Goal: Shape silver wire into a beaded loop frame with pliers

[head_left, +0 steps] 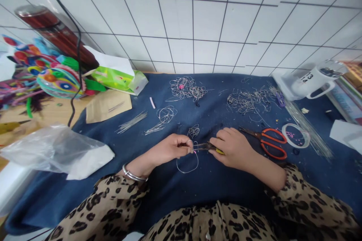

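My left hand pinches a thin silvery wire loop, which hangs below the fingertips and has a small pink bit on it. My right hand is wrapped round a pair of pliers with dark jaws and a yellow grip. The jaws point left and meet the wire just beside my left fingertips; whether they are clamped on it I cannot tell. Just beyond the pliers lies a small coil of wire. Right of my right hand rest scissors with orange handles.
Wire tangles and a bundle of straight wires lie on the dark blue cloth. A round dish holds pink beads. At the right stands a white mug; at the left are a plastic bag and a tissue pack.
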{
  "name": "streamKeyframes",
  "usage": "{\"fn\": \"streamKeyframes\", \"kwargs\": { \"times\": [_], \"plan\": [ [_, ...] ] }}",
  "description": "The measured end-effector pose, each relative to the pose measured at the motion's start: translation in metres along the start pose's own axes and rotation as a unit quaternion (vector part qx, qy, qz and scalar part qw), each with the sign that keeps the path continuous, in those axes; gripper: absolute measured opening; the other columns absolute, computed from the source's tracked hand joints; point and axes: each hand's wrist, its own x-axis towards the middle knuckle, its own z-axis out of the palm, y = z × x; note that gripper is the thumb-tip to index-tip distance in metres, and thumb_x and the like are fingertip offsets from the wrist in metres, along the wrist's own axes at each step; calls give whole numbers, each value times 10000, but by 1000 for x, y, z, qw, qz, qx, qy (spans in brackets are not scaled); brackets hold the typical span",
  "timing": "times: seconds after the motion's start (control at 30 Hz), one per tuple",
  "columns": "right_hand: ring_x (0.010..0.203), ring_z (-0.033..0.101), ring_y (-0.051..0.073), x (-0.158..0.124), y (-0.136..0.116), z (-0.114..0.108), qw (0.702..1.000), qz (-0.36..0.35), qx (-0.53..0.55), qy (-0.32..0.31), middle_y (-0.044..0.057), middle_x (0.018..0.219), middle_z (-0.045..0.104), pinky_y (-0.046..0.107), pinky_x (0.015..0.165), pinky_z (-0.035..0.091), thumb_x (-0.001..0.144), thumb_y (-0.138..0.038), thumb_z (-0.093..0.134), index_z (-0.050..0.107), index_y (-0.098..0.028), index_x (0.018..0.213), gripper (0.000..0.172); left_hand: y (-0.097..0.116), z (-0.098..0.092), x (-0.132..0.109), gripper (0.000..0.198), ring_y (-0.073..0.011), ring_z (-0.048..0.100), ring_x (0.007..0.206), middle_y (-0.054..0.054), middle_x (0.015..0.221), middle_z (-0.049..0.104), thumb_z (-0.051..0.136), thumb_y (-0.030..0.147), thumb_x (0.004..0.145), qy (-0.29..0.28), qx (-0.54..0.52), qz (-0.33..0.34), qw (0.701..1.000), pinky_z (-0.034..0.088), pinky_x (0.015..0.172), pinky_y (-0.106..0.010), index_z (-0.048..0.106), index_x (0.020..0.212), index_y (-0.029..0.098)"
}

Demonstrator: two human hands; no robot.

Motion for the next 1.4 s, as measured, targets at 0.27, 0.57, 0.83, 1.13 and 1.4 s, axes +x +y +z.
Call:
{"fn": "streamKeyframes", "kwargs": {
  "times": [0.27,0.57,0.83,1.13,1.4],
  "plan": [
    [768,402,178,2,-2,0,1000,-17,1,-18,52,773,501,308,679,253,825,-355,471,601,-186,873,219,-2,1,1,114,-69,375,499,41,585,470,514,209,737,1,-14,-17,1000,317,476,-184,605,738,140],
    [749,404,186,0,-13,-9,999,-8,-49,-9,62,752,498,317,646,235,838,-311,451,594,-168,885,208,-6,5,3,121,-73,394,486,44,563,459,534,233,722,30,-39,-33,998,348,452,-183,604,745,136],
    [730,409,191,-2,-19,-10,996,4,-85,-12,62,743,504,327,617,228,847,-249,423,588,-167,889,190,-5,7,5,112,-70,380,482,48,557,438,523,210,721,41,-56,-33,997,337,443,-179,597,747,129],
    [702,407,184,-3,-24,-6,994,8,-107,-11,66,732,507,317,580,212,827,-192,438,579,-151,903,165,-6,8,6,100,-68,389,474,50,556,435,518,194,707,55,-54,-52,996,348,439,-177,588,742,132],
    [708,411,198,-2,-27,-7,993,33,-110,-23,70,724,498,332,587,217,832,-209,442,571,-159,918,163,-4,10,7,102,-67,402,463,44,560,471,507,181,694,78,-59,-53,994,355,445,-185,592,724,132]
  ]
}}
